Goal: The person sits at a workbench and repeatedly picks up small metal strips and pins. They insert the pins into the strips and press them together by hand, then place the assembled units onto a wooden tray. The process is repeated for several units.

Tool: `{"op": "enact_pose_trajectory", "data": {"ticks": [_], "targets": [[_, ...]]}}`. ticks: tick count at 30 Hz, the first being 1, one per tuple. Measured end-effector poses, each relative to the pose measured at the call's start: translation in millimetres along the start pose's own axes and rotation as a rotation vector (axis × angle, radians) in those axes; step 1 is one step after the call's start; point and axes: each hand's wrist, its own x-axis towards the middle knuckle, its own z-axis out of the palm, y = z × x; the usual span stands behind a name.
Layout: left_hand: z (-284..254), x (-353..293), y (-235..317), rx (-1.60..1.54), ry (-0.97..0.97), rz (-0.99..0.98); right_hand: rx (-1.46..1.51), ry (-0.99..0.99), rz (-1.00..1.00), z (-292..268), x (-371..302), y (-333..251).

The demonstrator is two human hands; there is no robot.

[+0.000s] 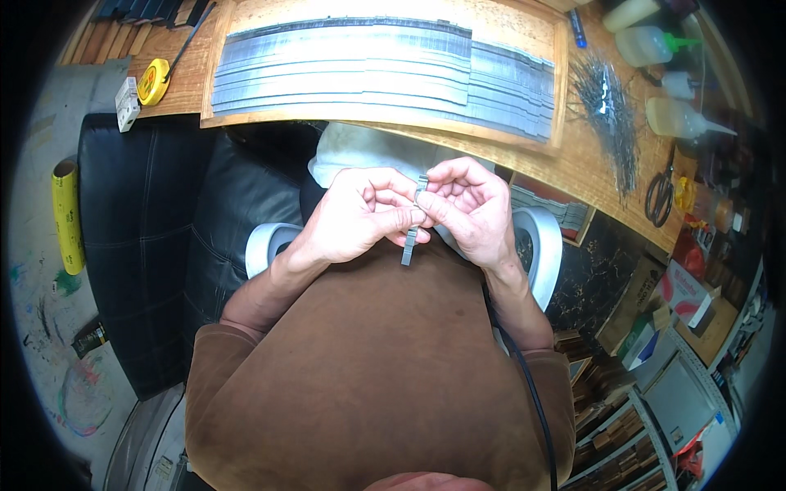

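1. In front of me, a seated person in a brown shirt (368,352) bends over both bare hands.
2. The left hand (356,213) pinches a narrow grey strip (408,248), its thumb and fingers drawn close.
3. The right hand (475,214) grips the same strip nearer its upper end, thumb against curled fingers.
4. The strip is in the air before the chest, slightly slanted, its lower end poking out beneath the fingers.
5. Beyond, on a wooden table (182,92), a shallow wooden tray (562,82) holds rows of grey strips (336,82).
6. Right of the tray lie a heap of thin dark pieces (607,123), black-handled scissors (660,196) and squeeze bottles (676,119).
7. Left of it sits a yellow tape measure (153,82).
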Motion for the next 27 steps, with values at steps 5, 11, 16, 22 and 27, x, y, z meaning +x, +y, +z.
{"op": "enact_pose_trajectory", "data": {"ticks": [5,11,16,22,27], "targets": [[1.2,-1.1,-1.0,0.024,-0.007,0.035,-0.029,0.001,-0.078,2.3,-1.1,0.3],[0.6,-2.1,-0.8,0.037,-0.014,0.068,-0.047,-0.009,-0.116,3.7,-0.9,-1.2],[-0.4,-3.9,17.9,0.031,-0.002,0.117,-0.073,-0.028,-0.099,13.0,11.1,-20.9],[-3.8,-3.1,44.2,-0.016,0.024,0.144,-0.109,-0.062,-0.034,23.3,32.8,-47.2],[-10.2,-0.2,49.5,-0.019,0.042,0.164,-0.103,-0.089,-0.024,28.4,45.5,-53.6]]}}
